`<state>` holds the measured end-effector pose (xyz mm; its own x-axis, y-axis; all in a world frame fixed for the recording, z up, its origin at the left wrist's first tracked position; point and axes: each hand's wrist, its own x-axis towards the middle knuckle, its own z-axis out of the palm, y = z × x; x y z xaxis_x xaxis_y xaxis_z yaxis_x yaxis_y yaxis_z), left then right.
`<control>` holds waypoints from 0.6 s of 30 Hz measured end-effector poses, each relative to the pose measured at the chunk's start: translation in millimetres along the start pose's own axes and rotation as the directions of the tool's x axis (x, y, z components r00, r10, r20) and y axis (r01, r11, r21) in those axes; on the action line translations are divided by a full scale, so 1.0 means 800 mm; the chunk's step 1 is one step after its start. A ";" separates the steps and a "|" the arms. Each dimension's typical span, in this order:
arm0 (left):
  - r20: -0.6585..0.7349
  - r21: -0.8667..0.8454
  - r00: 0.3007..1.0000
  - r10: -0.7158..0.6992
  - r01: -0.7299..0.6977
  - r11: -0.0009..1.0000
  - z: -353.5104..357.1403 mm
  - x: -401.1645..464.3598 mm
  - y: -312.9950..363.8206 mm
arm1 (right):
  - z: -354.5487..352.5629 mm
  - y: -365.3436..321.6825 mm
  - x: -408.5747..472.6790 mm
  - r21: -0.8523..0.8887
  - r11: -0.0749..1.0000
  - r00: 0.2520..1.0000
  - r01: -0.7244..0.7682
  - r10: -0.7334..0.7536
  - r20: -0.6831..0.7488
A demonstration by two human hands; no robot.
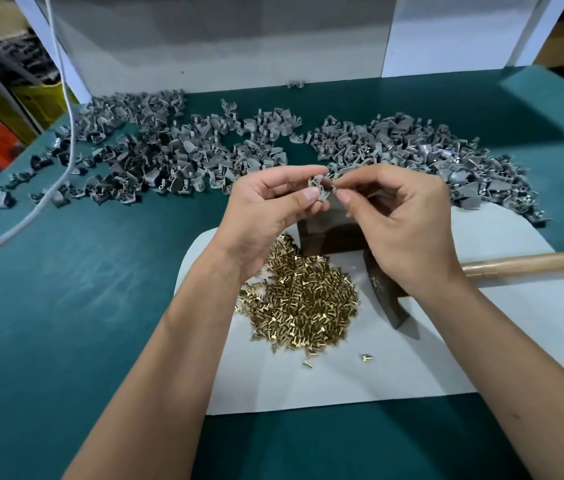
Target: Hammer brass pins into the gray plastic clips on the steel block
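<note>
Hands meet above the steel block, which stands on a white sheet spread over the green desk. The left hand pinches a gray plastic clip between thumb and forefinger, raised clear of the block. The right hand has its thumb and forefinger pressed together right at the clip's right edge, seemingly nipping something tiny; what they hold is too small to make out. Its other fingers curl loosely underneath.

Just before the block, on the white sheet, lies a heap of brass pins, with a couple of stray pins a little nearer the person. A hammer rests on the sheet to the right of the heap, its dark metal head partly hidden under the right wrist and its wooden handle running off to the right edge.

Farther back, gray clips lie scattered in two broad piles: a large pile spreading to the left and another pile to the right, behind the right hand. A single clip sits apart by the white backboard. A gray cable hangs down at the left and trails across the desk toward its left edge.
</note>
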<state>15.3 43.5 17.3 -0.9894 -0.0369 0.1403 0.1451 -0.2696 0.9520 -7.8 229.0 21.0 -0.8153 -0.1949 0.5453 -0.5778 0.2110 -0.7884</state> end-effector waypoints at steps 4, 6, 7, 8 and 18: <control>0.026 -0.009 0.999 -0.019 0.019 1.000 0.002 0.000 -0.002 | -0.001 -0.001 0.000 -0.019 0.999 0.998 0.050 -0.051 -0.025; 0.031 0.002 0.999 -0.021 0.021 1.000 0.003 0.000 -0.002 | 0.000 -0.002 -0.001 -0.045 0.997 0.997 0.063 -0.065 -0.039; 0.029 0.007 0.999 -0.025 0.025 1.000 0.005 -0.001 -0.001 | 0.000 -0.002 -0.001 -0.066 0.995 0.996 0.073 -0.076 -0.042; 0.026 0.014 0.999 -0.029 0.029 0.999 0.006 -0.001 -0.001 | 0.000 -0.002 -0.001 -0.086 0.993 0.995 0.084 -0.088 -0.044; 0.048 0.067 0.999 -0.011 0.008 0.998 0.011 -0.003 0.000 | -0.001 -0.004 -0.003 -0.169 0.980 0.991 0.101 -0.114 -0.067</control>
<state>17.9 51.6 19.4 -0.9897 0.0119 0.1424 0.1370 -0.2046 0.9692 -4.0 229.3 22.0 -0.7449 -0.1533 0.6493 -0.6556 0.3489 -0.6697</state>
